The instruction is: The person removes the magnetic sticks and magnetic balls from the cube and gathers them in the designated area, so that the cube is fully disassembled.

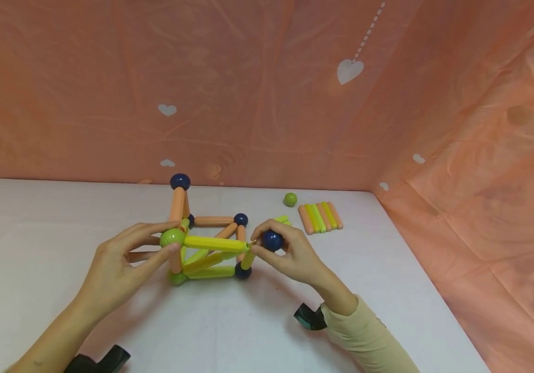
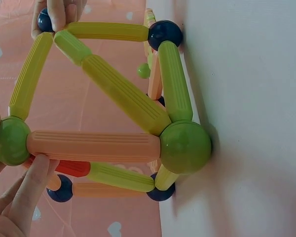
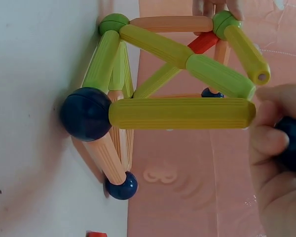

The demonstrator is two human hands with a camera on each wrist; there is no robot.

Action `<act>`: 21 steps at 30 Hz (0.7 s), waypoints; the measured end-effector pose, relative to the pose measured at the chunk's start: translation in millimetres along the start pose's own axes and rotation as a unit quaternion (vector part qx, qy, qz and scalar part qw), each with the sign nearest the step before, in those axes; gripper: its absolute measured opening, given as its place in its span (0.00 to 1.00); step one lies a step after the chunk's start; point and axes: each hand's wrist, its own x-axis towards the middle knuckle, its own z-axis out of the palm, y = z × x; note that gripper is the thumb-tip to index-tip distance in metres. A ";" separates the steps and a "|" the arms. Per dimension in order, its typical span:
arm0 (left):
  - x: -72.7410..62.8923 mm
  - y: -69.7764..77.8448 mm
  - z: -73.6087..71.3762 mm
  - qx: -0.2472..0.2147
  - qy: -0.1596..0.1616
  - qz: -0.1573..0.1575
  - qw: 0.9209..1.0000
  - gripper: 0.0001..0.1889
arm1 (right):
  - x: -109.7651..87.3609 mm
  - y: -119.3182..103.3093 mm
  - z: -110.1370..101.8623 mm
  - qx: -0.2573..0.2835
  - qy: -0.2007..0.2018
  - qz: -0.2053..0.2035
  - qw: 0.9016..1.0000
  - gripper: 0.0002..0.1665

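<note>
Head view took in the white tabletop, where a stick-and-ball frame stood well in from the right edge; the left hand was at its left, the right hand at its right. Between them the upper yellow rod ran lengthwise left to right, free end just beside the nearer right fingertips, contact unclear. Left thumb and forefinger pinched the green ball; curled right fingers gripped the dark blue ball, right of that end

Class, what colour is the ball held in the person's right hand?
Dark blue; the held ball shows best in the head view.
</note>
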 end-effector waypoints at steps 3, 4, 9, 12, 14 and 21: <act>-0.3 -0.3 0.2 0.000 0.000 -0.001 1.000 0.19 | -0.4 0.9 -3.5 0.016 0.010 0.029 0.999 0.12; -0.4 -0.4 0.2 0.001 0.000 -0.002 1.000 0.19 | -0.3 1.9 -5.3 0.023 0.011 0.039 0.999 0.13; -1.3 -0.8 -0.5 0.000 0.003 -0.003 1.000 0.20 | 1.0 12.4 -18.3 0.095 -0.003 0.101 0.990 0.24; -1.7 -1.0 -0.8 -0.001 0.006 -0.001 1.000 0.20 | 1.3 20.2 -26.8 0.131 -0.015 0.149 0.980 0.30; -2.1 -1.2 -0.7 -0.002 0.006 0.000 1.000 0.20 | 1.6 25.3 -31.6 0.131 -0.008 0.171 0.976 0.31; -4.7 -1.1 -1.9 -0.006 0.009 0.003 1.000 0.19 | 6.2 50.6 -44.1 0.116 0.089 0.195 0.970 0.27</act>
